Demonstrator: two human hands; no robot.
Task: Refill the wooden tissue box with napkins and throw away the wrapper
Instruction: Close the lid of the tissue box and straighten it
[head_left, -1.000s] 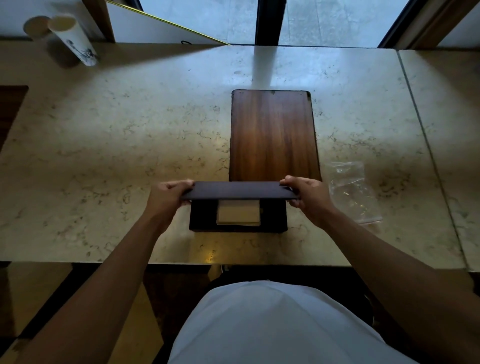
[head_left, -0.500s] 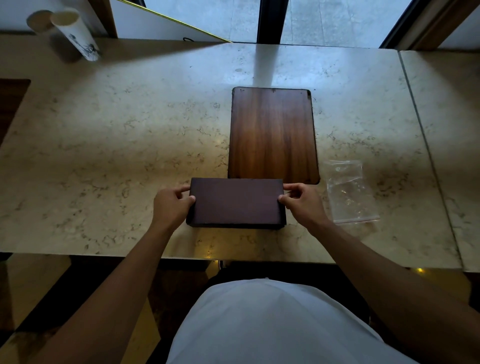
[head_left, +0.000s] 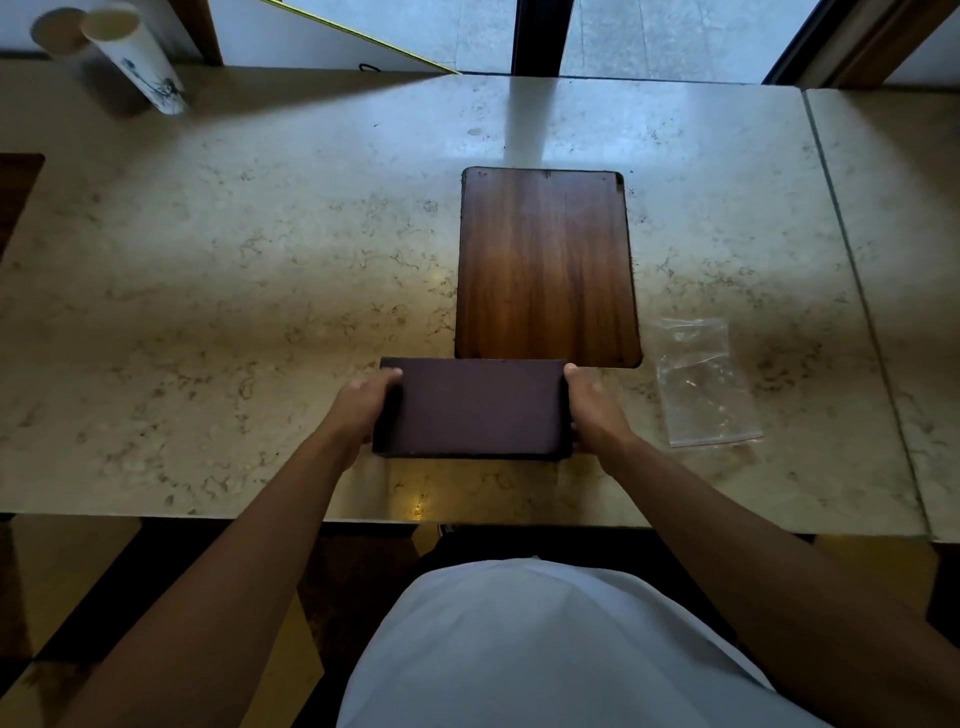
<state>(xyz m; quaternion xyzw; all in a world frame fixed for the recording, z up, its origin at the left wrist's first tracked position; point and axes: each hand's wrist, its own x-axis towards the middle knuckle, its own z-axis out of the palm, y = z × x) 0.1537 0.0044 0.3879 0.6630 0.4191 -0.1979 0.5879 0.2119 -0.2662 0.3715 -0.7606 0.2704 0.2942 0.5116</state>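
a single wide-angle view looks from the person's head steeply down and forward over the marble table. the table's near edge and the person's torso lie close below, windows at the far edge.

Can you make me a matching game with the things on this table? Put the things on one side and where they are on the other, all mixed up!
Things:
1. dark box
2. plastic wrapper
3. paper cup
4. wooden board

Places:
A. far left corner of the table
B. between the two hands
C. flat on the table, right of the right hand
D. just behind the box

Pairs: 1-B, 2-C, 3-A, 4-D
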